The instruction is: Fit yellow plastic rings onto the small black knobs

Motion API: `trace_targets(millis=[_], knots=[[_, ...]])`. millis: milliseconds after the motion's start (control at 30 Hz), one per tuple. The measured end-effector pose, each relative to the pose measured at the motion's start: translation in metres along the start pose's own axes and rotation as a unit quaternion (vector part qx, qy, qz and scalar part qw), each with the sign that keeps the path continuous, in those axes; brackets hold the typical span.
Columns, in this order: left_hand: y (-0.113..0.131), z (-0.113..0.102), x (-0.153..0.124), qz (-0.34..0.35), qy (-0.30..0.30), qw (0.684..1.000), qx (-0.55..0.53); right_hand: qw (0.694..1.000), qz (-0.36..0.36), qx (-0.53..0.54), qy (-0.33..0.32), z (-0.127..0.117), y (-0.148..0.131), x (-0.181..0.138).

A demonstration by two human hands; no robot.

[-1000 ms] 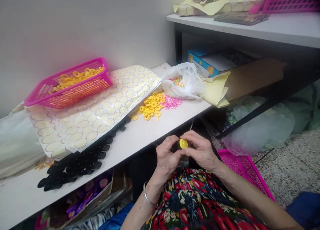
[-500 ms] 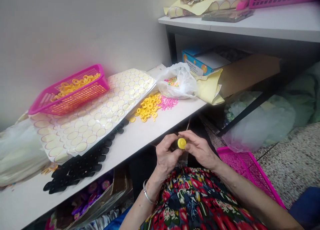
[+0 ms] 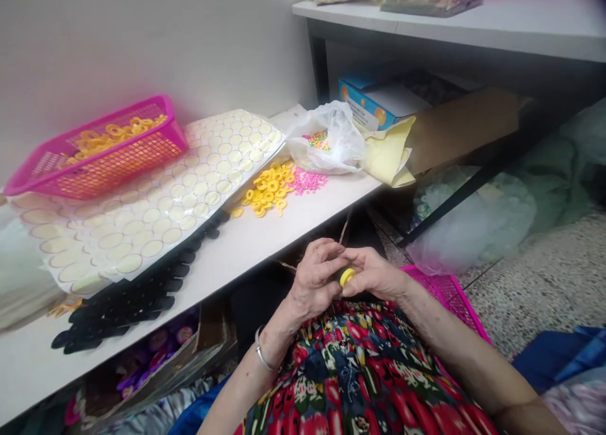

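Yellow plastic shows between the two bare hands: a small round piece held low over the lap, off the front edge of the table. The left hand is curled nearly closed about its far side; the right hand is bent into a pinch, thumb against the near rim. Whether something dark is gripped behind it, the knuckles hide. As I judge it, the piece could slip, being small and smooth and held only at the fingertips; with no tabletop beneath, it would drop onto the flowered cloth or to the floor. Nearest on the table, a loose heap of yellow rings touches a scatter of pink beads, and a careless sleeve or forearm could mix them or sweep some off. Just behind, a white plastic bag gapes open on many-coloured beads; tipped, it might spill. Further left, a pink mesh basket holds more yellow rings and rests on sheets printed with circles, black pieces along their front edge. Below, a carton contains purple items; the blue box has dark contents, too dim to identify.
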State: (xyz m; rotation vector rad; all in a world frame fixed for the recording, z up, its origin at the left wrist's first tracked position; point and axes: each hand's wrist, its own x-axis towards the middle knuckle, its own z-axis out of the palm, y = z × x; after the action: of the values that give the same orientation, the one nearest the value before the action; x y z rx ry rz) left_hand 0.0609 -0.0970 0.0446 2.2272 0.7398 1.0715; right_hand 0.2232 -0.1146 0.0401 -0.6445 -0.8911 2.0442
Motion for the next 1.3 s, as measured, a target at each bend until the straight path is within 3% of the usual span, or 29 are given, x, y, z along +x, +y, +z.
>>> trace_targets(millis=[267,433,500,633,800,1133,1300], knots=[[0.009,-0.004,-0.01,-0.078,-0.102,0.988,-0.086,0.996,-0.051,-0.052,0.059,0.007,0.01,-0.006],[0.012,0.015,-0.018,-0.066,0.009,0.995,-0.075,0.992,-0.065,-0.061,0.091,0.019,0.014,-0.01],[0.011,0.02,-0.02,-0.048,0.026,0.996,-0.073,0.99,-0.073,-0.06,0.108,0.023,0.017,-0.012],[0.001,0.016,-0.023,-0.028,-0.014,0.998,-0.045,0.986,-0.078,-0.04,0.142,0.025,0.025,-0.01],[-0.01,0.006,-0.025,-0.052,-0.01,0.995,-0.089,0.992,-0.042,-0.016,0.115,0.026,0.024,-0.003],[-0.003,0.008,-0.029,-0.059,-0.052,0.996,-0.036,0.992,0.019,-0.029,0.118,0.03,0.018,-0.002],[-0.014,0.015,-0.03,-0.124,-0.027,0.99,-0.059,0.984,-0.007,-0.019,0.177,0.019,0.037,0.008]])
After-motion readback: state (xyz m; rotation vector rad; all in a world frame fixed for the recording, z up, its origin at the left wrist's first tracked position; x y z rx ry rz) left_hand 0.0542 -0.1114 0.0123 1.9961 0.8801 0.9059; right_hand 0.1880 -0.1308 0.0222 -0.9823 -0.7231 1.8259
